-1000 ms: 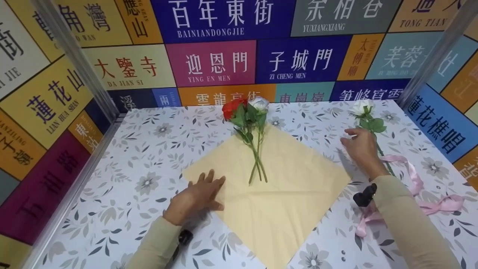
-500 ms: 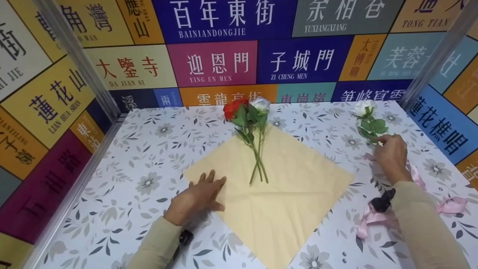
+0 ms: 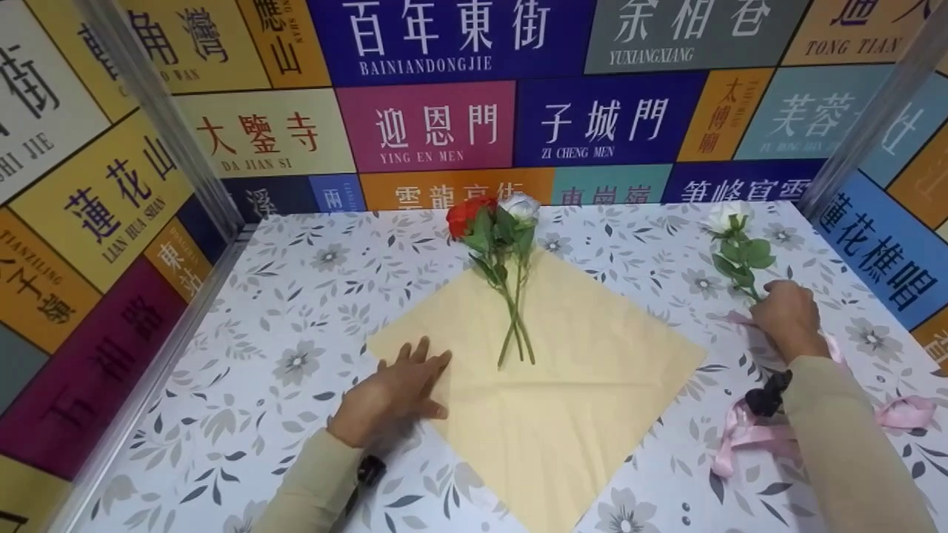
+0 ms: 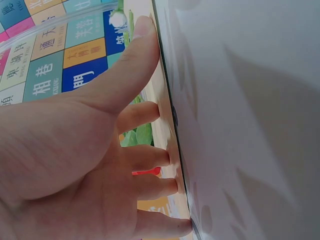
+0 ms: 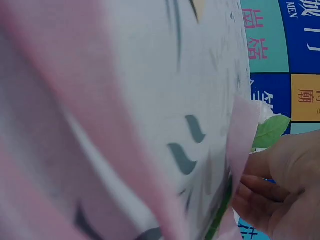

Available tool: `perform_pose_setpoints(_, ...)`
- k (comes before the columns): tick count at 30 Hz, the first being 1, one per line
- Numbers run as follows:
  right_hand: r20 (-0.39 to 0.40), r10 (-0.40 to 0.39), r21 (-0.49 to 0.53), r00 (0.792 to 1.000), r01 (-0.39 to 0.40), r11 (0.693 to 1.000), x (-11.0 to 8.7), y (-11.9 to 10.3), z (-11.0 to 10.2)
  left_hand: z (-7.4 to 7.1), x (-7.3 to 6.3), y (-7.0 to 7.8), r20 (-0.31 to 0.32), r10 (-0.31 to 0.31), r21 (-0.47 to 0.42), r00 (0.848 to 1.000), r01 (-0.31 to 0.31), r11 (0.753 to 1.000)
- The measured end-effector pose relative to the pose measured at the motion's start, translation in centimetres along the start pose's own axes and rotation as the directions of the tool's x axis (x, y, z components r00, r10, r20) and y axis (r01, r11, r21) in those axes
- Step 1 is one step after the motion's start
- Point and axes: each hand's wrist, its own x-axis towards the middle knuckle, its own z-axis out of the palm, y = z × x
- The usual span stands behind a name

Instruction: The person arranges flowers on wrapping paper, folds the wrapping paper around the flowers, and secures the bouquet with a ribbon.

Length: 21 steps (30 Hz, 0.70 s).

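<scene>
My left hand (image 3: pixel 392 389) lies with spread fingers on the left corner of a cream sheet of wrapping paper (image 3: pixel 578 422). In the left wrist view its fingertips (image 4: pixel 150 115) press on the sheet's edge. On the upper part of the paper lie a red rose (image 3: pixel 468 216) and a pale white rose (image 3: pixel 520 209), their green stems crossing. Over at the right, my right hand (image 3: pixel 789 320) pinches the stem of another white rose (image 3: pixel 732 219), below its leaves. A pink ribbon (image 5: pixel 244 130) hangs close to those fingers in the right wrist view and partly hides the stem.
More of the pink ribbon (image 3: pixel 763 440) trails in loops under and beside my right forearm. Beneath everything is a tabletop with a floral cover (image 3: pixel 296 296). Colourful panels with lettering (image 3: pixel 426 122) stand along the back and both sides, with clear corner posts.
My right hand has moved right and down from beside the lone white rose's leaves to its stem, its fingers closing there. My left hand stays on the paper.
</scene>
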Motion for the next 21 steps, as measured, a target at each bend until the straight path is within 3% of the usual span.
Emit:
perform_pose_setpoints(4,0.020,-0.012,-0.051,1.000,0.013,0.999,-0.2,-0.2,-0.2,0.1,0.0,-0.1,-0.006,0.011,-0.002,1.000,-0.011,1.000)
perform_pose_setpoints(7,-0.003,-0.004,-0.020,1.000,0.004,1.000,-0.3,-0.3,-0.1,0.1,0.0,0.0,-0.006,0.012,-0.008,1.000,-0.012,1.000)
perform_pose_setpoints(11,-0.089,0.040,0.081,0.995,-0.032,0.996,-0.4,-0.5,0.1,0.1,0.0,0.1,0.000,0.008,0.003,1.000,-0.008,1.000)
perform_pose_setpoints(15,-0.186,0.096,0.186,0.978,-0.061,0.981,-0.2,-1.0,0.1,0.0,0.0,0.1,0.001,0.009,0.018,1.000,-0.009,1.000)
perform_pose_setpoints(21,-0.240,0.195,0.314,0.951,-0.114,0.943,0.0,-2.3,-0.8,0.0,0.0,0.1,0.006,0.002,0.018,1.000,-0.002,1.000)
